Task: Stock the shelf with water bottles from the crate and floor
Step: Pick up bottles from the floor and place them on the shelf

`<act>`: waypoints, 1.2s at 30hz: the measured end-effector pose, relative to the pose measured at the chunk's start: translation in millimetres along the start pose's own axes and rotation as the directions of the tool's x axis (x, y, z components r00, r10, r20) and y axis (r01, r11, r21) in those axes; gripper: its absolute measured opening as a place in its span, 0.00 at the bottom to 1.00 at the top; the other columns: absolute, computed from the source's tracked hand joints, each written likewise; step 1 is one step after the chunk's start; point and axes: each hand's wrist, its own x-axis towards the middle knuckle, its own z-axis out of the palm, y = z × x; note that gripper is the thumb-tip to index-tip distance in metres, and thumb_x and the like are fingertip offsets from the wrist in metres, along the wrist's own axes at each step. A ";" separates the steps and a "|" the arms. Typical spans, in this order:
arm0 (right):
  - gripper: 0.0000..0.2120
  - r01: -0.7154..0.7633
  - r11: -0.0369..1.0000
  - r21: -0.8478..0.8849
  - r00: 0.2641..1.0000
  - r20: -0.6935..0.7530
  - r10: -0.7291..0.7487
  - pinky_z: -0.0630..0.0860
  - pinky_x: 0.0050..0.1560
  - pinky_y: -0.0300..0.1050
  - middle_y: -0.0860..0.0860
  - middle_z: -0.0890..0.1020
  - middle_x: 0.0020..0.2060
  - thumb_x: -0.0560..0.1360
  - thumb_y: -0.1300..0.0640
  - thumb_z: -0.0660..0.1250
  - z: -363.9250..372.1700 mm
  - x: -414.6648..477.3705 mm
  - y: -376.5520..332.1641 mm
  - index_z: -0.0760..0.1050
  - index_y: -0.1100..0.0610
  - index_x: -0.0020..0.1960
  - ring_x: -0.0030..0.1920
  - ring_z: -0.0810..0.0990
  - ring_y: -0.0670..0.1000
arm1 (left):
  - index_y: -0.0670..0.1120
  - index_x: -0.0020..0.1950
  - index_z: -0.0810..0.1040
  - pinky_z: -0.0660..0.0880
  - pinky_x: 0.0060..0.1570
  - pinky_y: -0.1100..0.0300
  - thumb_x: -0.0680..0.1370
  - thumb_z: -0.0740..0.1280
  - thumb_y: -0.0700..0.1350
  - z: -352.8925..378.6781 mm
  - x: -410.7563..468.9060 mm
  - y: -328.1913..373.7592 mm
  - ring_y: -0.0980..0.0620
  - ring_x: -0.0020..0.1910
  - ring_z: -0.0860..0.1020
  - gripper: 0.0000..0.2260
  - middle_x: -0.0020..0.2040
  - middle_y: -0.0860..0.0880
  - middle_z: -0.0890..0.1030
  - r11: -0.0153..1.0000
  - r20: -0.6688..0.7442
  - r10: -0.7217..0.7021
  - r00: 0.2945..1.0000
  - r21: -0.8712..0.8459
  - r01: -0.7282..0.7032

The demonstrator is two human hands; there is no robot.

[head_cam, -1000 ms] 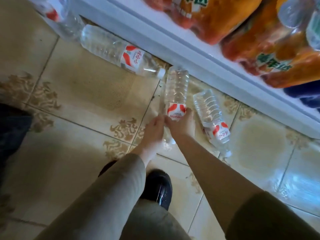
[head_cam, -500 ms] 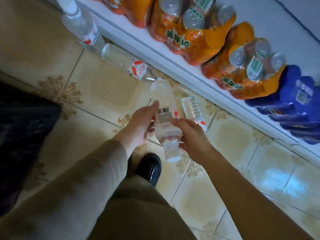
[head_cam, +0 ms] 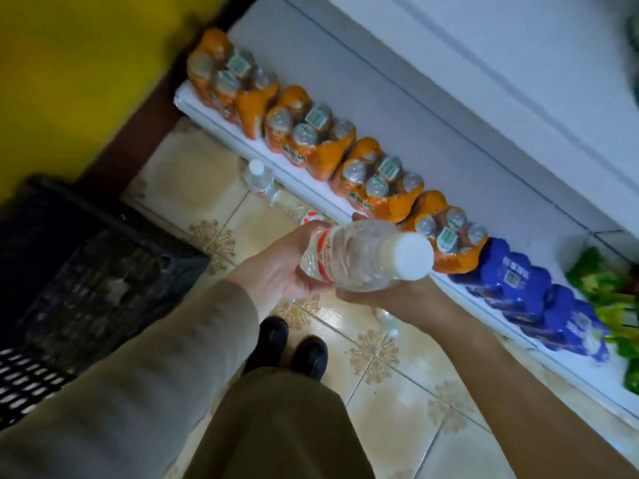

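A clear water bottle [head_cam: 363, 257] with a white cap and a red-and-white label is held up in front of me, cap pointing toward the camera. My left hand [head_cam: 280, 267] grips its lower body. My right hand [head_cam: 383, 299] cups it from underneath near the neck. On the floor by the shelf base, one water bottle [head_cam: 258, 176] stands upright and another [head_cam: 294, 205] lies on its side. A third floor bottle [head_cam: 389, 321] shows partly below my right wrist. The white bottom shelf [head_cam: 304, 183] runs diagonally to the right. The black crate [head_cam: 86, 267] is at the left.
Shrink-wrapped packs of orange drink [head_cam: 311, 136] fill the shelf's left part, then blue packs [head_cam: 529, 288] and green packs [head_cam: 608, 288] further right. A yellow wall [head_cam: 69, 63] stands behind the crate. My black shoes [head_cam: 290, 347] rest on the tiled floor.
Both hands lifted the bottle off the floor and raised it, turning its cap toward the camera. My view rose, so the shelf, crate and wall came into sight.
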 end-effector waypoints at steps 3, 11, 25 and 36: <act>0.26 0.092 0.994 0.060 0.994 0.060 -0.096 0.72 0.40 0.22 0.36 0.78 0.42 0.64 0.73 0.74 -8.1 -3.4 -42.3 0.71 0.48 0.50 0.40 0.77 0.27 | 0.41 0.43 0.77 0.80 0.29 0.54 0.74 0.64 0.55 4.1 -35.4 12.6 0.47 0.31 0.81 0.17 0.34 0.44 0.82 0.996 -0.017 0.056 0.998 0.076 -0.054; 0.34 -0.001 0.951 0.308 0.972 0.226 -0.072 0.75 0.62 0.53 0.51 0.84 0.51 0.50 0.50 0.83 -30.6 -9.4 -99.3 0.78 0.52 0.55 0.55 0.82 0.52 | 0.56 0.62 0.75 0.70 0.65 0.48 0.70 0.59 0.68 6.3 -108.7 38.2 0.49 0.62 0.76 0.27 0.64 0.51 0.77 0.806 -0.068 0.507 0.859 0.389 -0.446; 0.21 0.070 0.977 0.201 0.993 0.082 -0.088 0.74 0.62 0.55 0.51 0.84 0.53 0.67 0.48 0.71 -21.6 12.8 -184.3 0.75 0.51 0.58 0.57 0.81 0.54 | 0.59 0.53 0.76 0.76 0.45 0.70 0.66 0.76 0.39 8.9 -142.7 73.9 0.63 0.46 0.81 0.22 0.48 0.55 0.83 0.492 0.043 0.847 0.530 0.317 -0.811; 0.23 0.232 0.966 0.113 0.956 -0.212 -0.205 0.79 0.51 0.45 0.51 0.84 0.51 0.65 0.62 0.76 -33.4 92.9 -295.3 0.76 0.56 0.59 0.53 0.83 0.51 | 0.60 0.61 0.68 0.74 0.57 0.64 0.68 0.74 0.50 -4.2 -142.9 217.9 0.62 0.59 0.75 0.25 0.57 0.61 0.77 0.311 0.154 0.907 0.391 0.379 -0.871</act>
